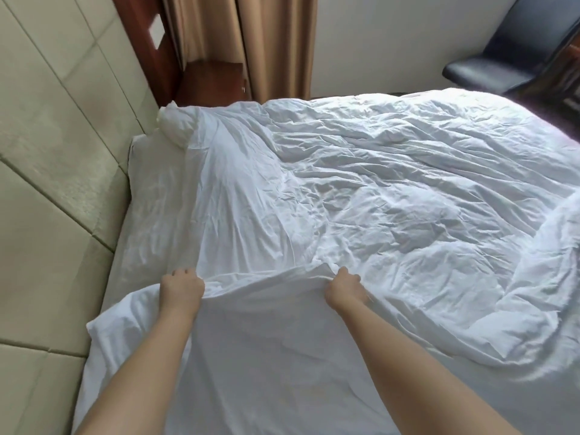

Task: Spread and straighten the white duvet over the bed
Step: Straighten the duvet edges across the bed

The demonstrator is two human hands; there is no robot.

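Both fists are bunched tight on the fabric: the left hand and right hand each clutch the near edge of the white duvet, which sprawls rumpled across the bed toward twelve and two o'clock. Best bet now, I'd say: lift evenly, keep the hands well apart, flick toward the bunched corner at eleven o'clock.

duvet on bed, chair behind (right)
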